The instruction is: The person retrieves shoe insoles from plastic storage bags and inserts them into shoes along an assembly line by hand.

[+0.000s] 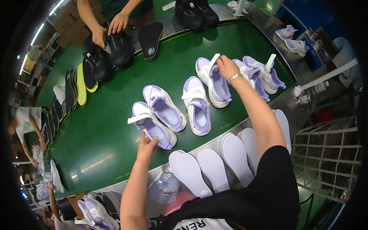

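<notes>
Shows, nearest the body, on the near side of the middle shoe (197, 105), pale insoles (212, 168) in a row, some partly hidden by the right forearm (264, 119). Has the left hand (146, 148) to the near left of the middle shoe, thumb and forefinger parted at the side of a lilac-and-white left shoe (156, 132); touches there, but with the other fingers curled from sight, cannot tell how firmly. Lies, that left shoe, left of the middle shoe on the green surface (103, 142), heel toward the body, toe pointing away and leftward, left strap (138, 118) swung outward; shows its mate (165, 107) between it and the middle shoe. Puts the right hand (227, 68) well apart from the left, beyond the middle shoe and to its right, fingers closed on the tip of a raised right strap (214, 63), the exact pinch hidden behind the knuckles. Belongs to the right shoe (217, 86), just right of the middle shoe, also toe away and slightly left, far nearer the right hand. Shows another pair (253, 78) farther right, partly covered by the right hand and wrist. Has, across the surface from the middle shoe, a black insole (150, 40), then black shoes (120, 48) under a co-worker's hands (118, 23), body cut off above.
</notes>
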`<state>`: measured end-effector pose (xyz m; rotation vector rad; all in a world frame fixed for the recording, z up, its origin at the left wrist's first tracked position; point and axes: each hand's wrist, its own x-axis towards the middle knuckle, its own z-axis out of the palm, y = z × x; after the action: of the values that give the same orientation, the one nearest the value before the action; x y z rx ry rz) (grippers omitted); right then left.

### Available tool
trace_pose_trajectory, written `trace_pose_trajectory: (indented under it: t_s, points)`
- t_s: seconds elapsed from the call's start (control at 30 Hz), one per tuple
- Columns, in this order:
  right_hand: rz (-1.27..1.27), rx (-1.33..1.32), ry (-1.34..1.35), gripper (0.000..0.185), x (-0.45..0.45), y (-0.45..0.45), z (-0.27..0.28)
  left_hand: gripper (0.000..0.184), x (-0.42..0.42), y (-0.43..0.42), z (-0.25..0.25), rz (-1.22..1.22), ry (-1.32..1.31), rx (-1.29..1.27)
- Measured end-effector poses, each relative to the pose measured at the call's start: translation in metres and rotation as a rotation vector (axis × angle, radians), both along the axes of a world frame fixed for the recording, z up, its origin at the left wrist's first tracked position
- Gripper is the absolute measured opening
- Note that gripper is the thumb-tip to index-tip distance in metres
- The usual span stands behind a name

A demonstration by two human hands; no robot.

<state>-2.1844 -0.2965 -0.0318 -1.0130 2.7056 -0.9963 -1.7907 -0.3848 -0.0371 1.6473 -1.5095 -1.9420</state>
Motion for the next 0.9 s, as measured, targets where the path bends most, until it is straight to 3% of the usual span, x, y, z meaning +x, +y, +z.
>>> trace_pose_trajectory:
  t_s: [0.07,0.13,0.23,0.3,0.4,0.47,0.53,0.6,0.67,0.73,0.77,0.8,0.83,0.9]
  points:
    - [-0.004,0.069,0.349,0.030,0.041,0.030,0.023,0.073,-0.001,-0.003,-0.002,-0.033,-0.015,-0.002]
    - [0.187,0.304,0.230,0.037,0.086,0.058,0.044,0.077,0.000,-0.010,-0.017,-0.100,0.022,0.011]
    - [0.213,0.308,0.154,0.046,0.130,0.076,0.031,0.076,-0.010,-0.008,-0.015,-0.143,0.042,0.044]
    - [0.222,0.345,0.054,0.042,0.131,0.074,0.038,0.074,-0.021,-0.006,-0.018,-0.142,0.043,0.027]
    - [0.150,0.454,0.119,0.038,0.093,0.070,-0.011,0.074,-0.056,0.006,-0.024,-0.276,0.083,0.066]
    - [0.107,0.377,0.255,0.035,0.089,0.088,0.009,0.074,-0.067,0.010,-0.021,-0.344,0.052,0.055]
    - [0.170,0.365,0.156,0.032,0.105,0.118,0.061,0.071,-0.067,0.016,-0.005,-0.317,-0.058,-0.034]
    - [0.184,0.049,0.082,0.026,0.112,0.163,0.053,0.061,-0.058,0.035,0.032,-0.291,-0.036,-0.322]
    - [0.122,-0.131,-0.116,0.022,0.153,0.211,0.066,0.043,-0.033,0.076,0.074,-0.182,0.292,-0.544]
    - [0.119,-0.144,-0.313,0.022,0.198,0.257,0.067,0.034,0.005,0.121,0.112,-0.285,0.435,-0.374]
    - [0.165,-0.069,-0.355,0.024,0.225,0.274,0.067,0.036,0.029,0.142,0.115,-0.360,0.384,-0.268]
    - [0.141,-0.069,-0.592,0.026,0.251,0.288,0.061,0.037,0.051,0.162,0.120,-0.430,0.330,-0.165]
    - [0.202,0.015,-0.541,0.023,0.276,0.298,0.050,0.042,0.071,0.184,0.112,-0.393,0.274,0.014]
    - [0.154,0.113,-0.763,0.036,0.319,0.307,0.032,0.052,0.088,0.209,0.082,-0.234,0.022,0.312]
